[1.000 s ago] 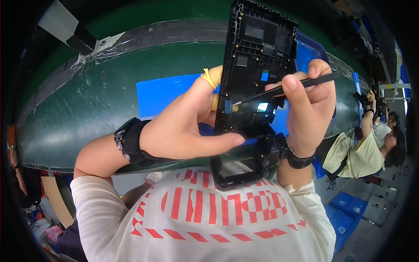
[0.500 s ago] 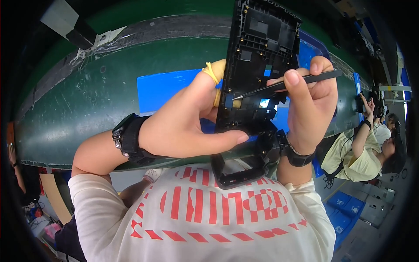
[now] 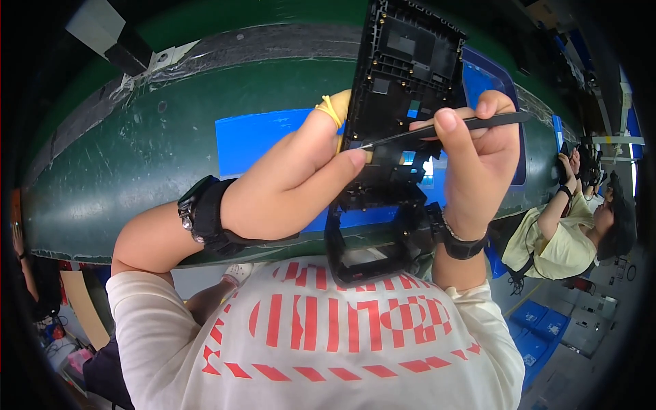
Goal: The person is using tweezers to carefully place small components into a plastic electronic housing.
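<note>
A long black plastic housing (image 3: 372,106), with ribs, brass-coloured inserts and cut-out openings, is tilted up before my chest. My left hand (image 3: 290,174) is closed round its left edge, thumb over the inner face and fingers mostly hidden behind. A yellow finger cot (image 3: 331,108) covers one finger of that hand. In my right hand (image 3: 482,160), a pair of dark pointed tweezers (image 3: 495,120) is pinched between thumb and fingers. Their tips reach the housing's left inner side, right by my left thumb tip. Whether the tips grip anything is too small to tell.
Below the housing, a blue sheet (image 3: 253,140) lies on the green worktable (image 3: 102,171). A blue tray (image 3: 514,87) stands behind my right hand. At the right a co-worker in a yellow shirt (image 3: 557,236) sits near blue boxes (image 3: 536,328).
My left thumb has moved up from the housing's lower part to the tweezer tips. The housing and my right hand with the tweezers have shifted slightly left.
</note>
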Tool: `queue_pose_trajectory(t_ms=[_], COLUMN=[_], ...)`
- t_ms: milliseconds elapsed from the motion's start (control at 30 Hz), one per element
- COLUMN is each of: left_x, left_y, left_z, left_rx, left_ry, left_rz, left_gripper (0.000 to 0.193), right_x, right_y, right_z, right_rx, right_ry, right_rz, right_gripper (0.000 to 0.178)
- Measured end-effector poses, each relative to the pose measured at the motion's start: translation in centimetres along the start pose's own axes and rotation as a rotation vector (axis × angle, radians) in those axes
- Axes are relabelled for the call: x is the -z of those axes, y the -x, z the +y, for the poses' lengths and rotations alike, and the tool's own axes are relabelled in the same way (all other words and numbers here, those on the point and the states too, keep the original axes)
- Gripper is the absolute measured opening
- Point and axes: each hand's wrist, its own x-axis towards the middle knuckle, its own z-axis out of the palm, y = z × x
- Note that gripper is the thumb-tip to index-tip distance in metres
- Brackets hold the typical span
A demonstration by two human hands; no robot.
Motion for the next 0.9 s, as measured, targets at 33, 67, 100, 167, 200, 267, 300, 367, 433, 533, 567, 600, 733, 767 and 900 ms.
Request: queue_pose_trajectory(t_ms=[33, 67, 100, 167, 200, 267, 300, 367, 433, 533, 567, 600, 733, 767, 900], left_x=[0.2, 0.6, 0.8, 1.2, 1.5, 2.1, 2.4, 3.1, 3.4, 3.0, 2.9, 2.6, 2.6, 2.6, 2.7], left_y=[0.0, -0.1, -0.3, -0.7, -0.9, -1.3, -1.4, -1.5, -1.4, -1.1, -1.1, -1.0, -0.6, -0.4, -0.3], left_z=[0.0, 0.1, 0.0, 0.0, 0.1, 0.5, 0.7, 0.5, 0.8, 1.7, 1.8, 2.4, 3.4, 3.3, 3.3], left_rx=[0.022, 0.027, 0.025, 0.025, 0.021, 0.1, 0.139, 0.139, 0.251, 0.37, 0.383, 0.416, 0.466, 0.465, 0.48], left_ry=[-0.107, -0.224, -0.225, -0.045, -0.047, 0.058, 0.11, -0.03, -0.149, 0.04, 0.012, 0.033, -0.041, -0.094, -0.253], left_rz=[0.029, 0.014, 0.014, 0.036, 0.036, 0.071, 0.089, 0.107, -0.068, -0.265, -0.367, -0.396, -0.45, -0.418, -0.367], left_gripper=[0.047, 0.045, 0.045, 0.045, 0.045, 0.041, 0.04, 0.038, 0.038, 0.042, 0.046, 0.055, 0.06, 0.061, 0.062], right_x=[-0.1, -0.1, 0.2, 0.9, 0.9, 0.8, 0.8, 1.3, 1.2, 0.6, 0.3, 0.1, -0.9, -1.1, -1.5], right_y=[0.0, 0.1, 0.1, 0.1, -0.1, -0.2, -0.3, -0.1, 0.0, -0.1, 0.0, 0.1, 0.5, 0.6, 0.8], right_z=[0.1, 0.2, 0.3, 0.6, 0.5, 0.0, -0.2, -0.7, -1.0, -1.2, -1.2, -1.0, -1.1, -1.1, -0.9], right_rx=[-0.009, -0.021, -0.019, 0.053, 0.1, 0.138, 0.174, 0.19, 0.197, 0.089, 0.046, 0.013, -0.021, -0.025, 0.001], right_ry=[-0.002, 0.013, 0.013, 0.046, 0.017, 0.044, 0.069, 0.153, 0.167, 0.06, 0.008, -0.019, -0.053, -0.054, 0.011], right_rz=[0.023, 0.033, 0.032, 0.096, 0.103, 0.123, 0.143, 0.104, 0.009, -0.147, -0.189, -0.21, -0.251, -0.253, -0.246], right_gripper=[0.034, 0.033, 0.033, 0.033, 0.032, 0.032, 0.032, 0.033, 0.033, 0.033, 0.034, 0.034, 0.035, 0.035, 0.03])
